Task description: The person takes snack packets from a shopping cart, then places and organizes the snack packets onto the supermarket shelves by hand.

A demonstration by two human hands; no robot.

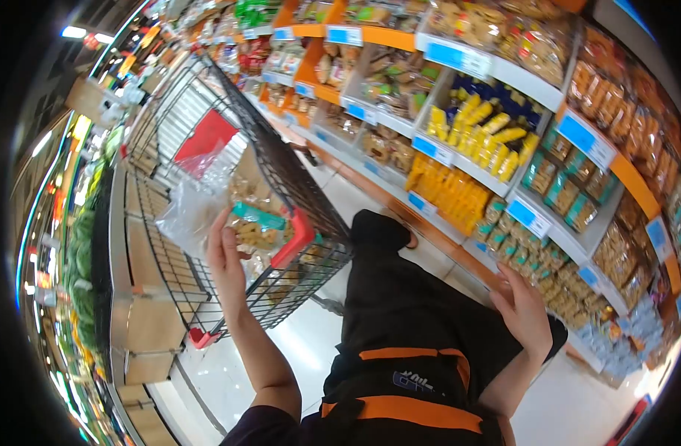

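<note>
My left hand (226,256) is over the shopping cart (305,236), fingers loosely bent and apart, with nothing visible in its grasp. Beside its fingertips, inside the cart, lies a clear package with a teal label (258,215); whether they touch I cannot tell. A crumpled clear plastic bag (193,210) sits left of that package. My right hand (520,311) hangs by my right thigh, open, with fingers apart. Closest to it on the lower shelf are clear packs with teal labels (496,227).
Stepped shelves with price tags (530,215) run along the right, holding yellow packs (481,134), orange packs (446,192) and bagged goods (604,93). On the left stands a produce display with green vegetables (82,253). My foot (413,239) is near the shelf base.
</note>
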